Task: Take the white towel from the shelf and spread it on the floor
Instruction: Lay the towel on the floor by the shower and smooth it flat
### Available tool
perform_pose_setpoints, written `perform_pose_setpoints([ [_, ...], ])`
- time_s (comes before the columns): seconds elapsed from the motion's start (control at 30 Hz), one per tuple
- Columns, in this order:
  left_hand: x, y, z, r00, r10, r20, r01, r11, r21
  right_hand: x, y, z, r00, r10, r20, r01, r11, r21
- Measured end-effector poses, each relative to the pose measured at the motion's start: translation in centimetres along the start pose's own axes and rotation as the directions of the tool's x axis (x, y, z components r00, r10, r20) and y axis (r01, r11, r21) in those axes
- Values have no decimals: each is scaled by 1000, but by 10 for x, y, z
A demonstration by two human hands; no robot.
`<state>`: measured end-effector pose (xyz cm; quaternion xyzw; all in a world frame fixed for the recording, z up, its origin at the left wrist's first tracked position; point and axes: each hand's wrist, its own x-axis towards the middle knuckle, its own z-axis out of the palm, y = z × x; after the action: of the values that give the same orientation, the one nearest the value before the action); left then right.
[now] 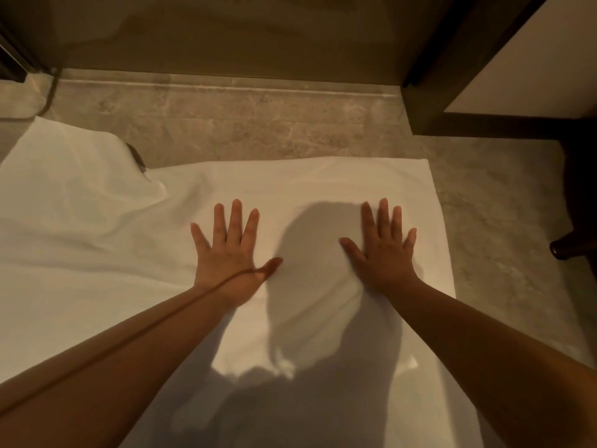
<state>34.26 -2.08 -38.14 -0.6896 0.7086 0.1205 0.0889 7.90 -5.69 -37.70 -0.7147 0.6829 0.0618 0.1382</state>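
From my remote seat I saw the white towel (pixel 310 182) lying on the marbled stone floor (pixel 258 124), filling most of the lower and middle frame. Its far edge ran straight across the centre of the frame and its right edge slanted down toward the lower right corner, both flat against the floor. The left hand (pixel 226 250) lay palm-down on the towel just left of centre, fingers spread wide and holding nothing, the thumb reaching out toward the middle. The right hand (pixel 382 250) lay palm-down on the towel right of centre, also splayed wide and empty, with the cloth bunched into a soft ridge running down from under its heel. A dark shadow (pixel 310 286) fell on the towel between the two hands and spread across the bottom of the frame. Both bare forearms reached in from the lower corners. At the upper left of the frame the towel rose in a rumpled mound (pixel 80 176) with folds trailing toward the left hand; something small and dark showed at its far edge, and I could not tell what it was. At the upper right stood a dark-framed cabinet (pixel 484 76) with a pale panel, and a dark furniture leg (pixel 571 247) rested on the floor at the right edge, clear of the towel.
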Motion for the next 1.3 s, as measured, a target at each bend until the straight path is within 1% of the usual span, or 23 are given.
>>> perform_pose_setpoints([
  [0.17,17,11,-1,999,13,-35,-15,999,-52,21,17,-6,999,-28,-16,28,1000,4],
  [0.37,42,15,-9,996,79,-37,-82,993,-82,39,34,-12,999,-37,-16,37,999,26],
  [0.6,65,15,-14,989,143,49,-140,989,-52,59,48,-18,998,-52,24,52,999,16],
  [0.7,68,18,-14,989,137,54,-135,990,-38,60,49,-20,998,-47,43,46,999,18],
  [0.77,65,19,-13,990,134,33,-133,991,-19,58,47,-23,998,-42,48,41,999,17],
  [0.83,56,19,-11,992,127,-17,-127,992,-2,53,42,-26,999,-22,29,21,1000,3],
  [0.93,38,11,-8,987,122,-103,-121,992,21,31,27,-20,996,30,-79,-26,998,56],
  [0.97,33,5,-8,985,125,-122,-123,992,27,22,19,-15,994,20,-104,-11,996,85],
  [1.03,26,-12,-8,980,126,-155,-125,992,15,7,-1,-5,992,-63,-111,71,995,75],
  [1.13,20,-45,-11,978,111,-175,-107,994,32,1,-34,3,980,-191,-57,192,981,5],
  [1.23,11,-82,-18,980,101,-173,-89,993,77,5,-74,3,966,-258,-7,258,966,-10],
  [1.3,5,-107,-23,983,70,-172,-54,994,97,7,-104,3,952,-305,18,306,952,-24],
])
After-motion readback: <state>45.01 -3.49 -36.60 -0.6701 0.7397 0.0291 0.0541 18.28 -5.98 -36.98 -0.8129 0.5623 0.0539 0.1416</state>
